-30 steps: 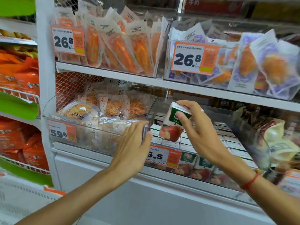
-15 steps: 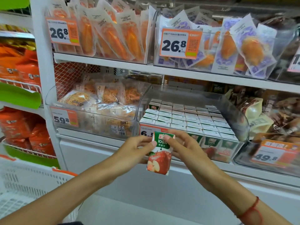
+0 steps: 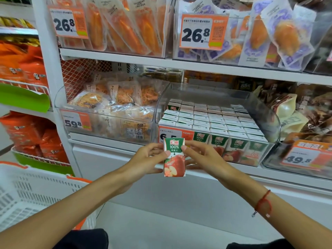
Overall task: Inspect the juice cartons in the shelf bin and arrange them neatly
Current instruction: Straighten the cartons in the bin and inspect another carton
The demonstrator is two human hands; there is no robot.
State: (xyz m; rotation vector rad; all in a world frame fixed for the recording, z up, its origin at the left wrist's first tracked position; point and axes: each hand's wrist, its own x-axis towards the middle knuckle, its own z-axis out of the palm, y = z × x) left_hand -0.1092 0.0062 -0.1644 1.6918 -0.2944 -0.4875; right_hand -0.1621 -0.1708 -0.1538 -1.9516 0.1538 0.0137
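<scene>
A small apple juice carton point(image 3: 174, 159), green on top with a red apple below, is upright in front of the shelf edge with its front face towards me. My left hand point(image 3: 146, 158) grips its left side and my right hand point(image 3: 202, 156) its right side, thumbs on the front. Behind it a clear plastic shelf bin point(image 3: 265, 114) holds several rows of the same cartons point(image 3: 212, 119), packed upright with white tops showing. An orange 6.5 price tag point(image 3: 175, 134) on the bin front is partly hidden by the held carton.
A clear bin of bagged snacks point(image 3: 111, 112) sits left of the juice bin, and a bin with a 49.8 tag point(image 3: 305, 157) sits right. The upper shelf point(image 3: 179, 64) carries hanging packets. A white plastic basket point(image 3: 32, 196) stands at lower left.
The carton came out of the bin in my right hand and down in front of the shelf. My left hand left the bin's edge and joined on the carton, which now faces me upright.
</scene>
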